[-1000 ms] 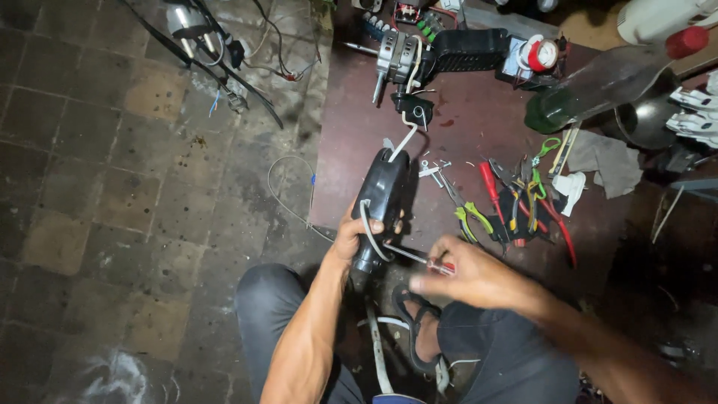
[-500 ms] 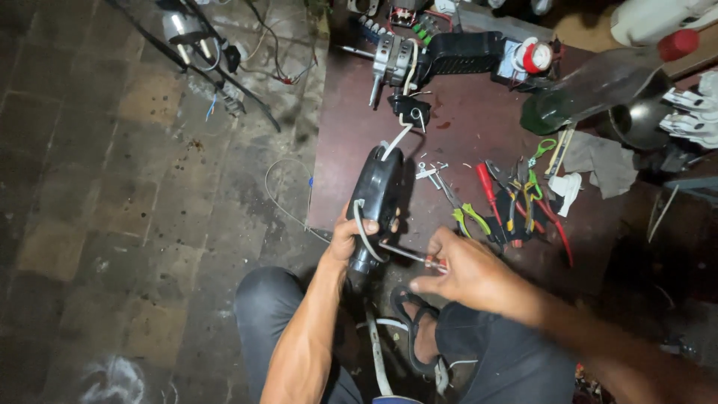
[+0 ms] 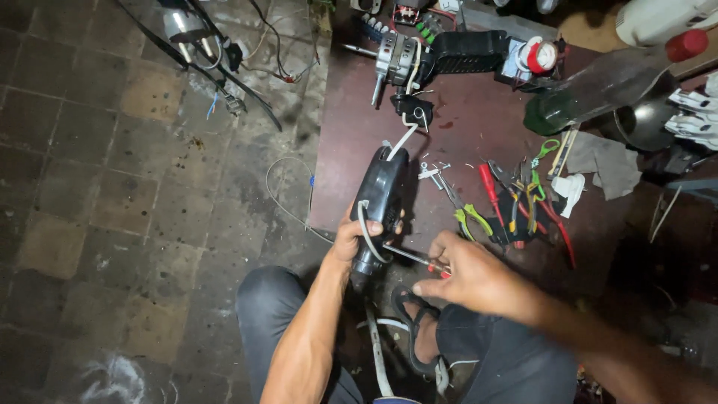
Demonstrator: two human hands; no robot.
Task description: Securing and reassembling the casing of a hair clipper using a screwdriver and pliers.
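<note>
Head view: my left hand [image 3: 350, 241] wraps its fingers shut around the black tool housing [image 3: 380, 202] above the maroon board [image 3: 464, 135]. My right hand [image 3: 467, 278] pinches a screwdriver [image 3: 416, 257], tip touching the housing, pliers [image 3: 467, 213] nearby.

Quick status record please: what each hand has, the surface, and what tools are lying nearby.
left hand: grips the black appliance housing, a white cable looped across it
right hand: holds a screwdriver, tip at the housing
surface: dark red board on a tiled floor
nearby tools: pliers and cutters on the board
far end: bare motor
</note>
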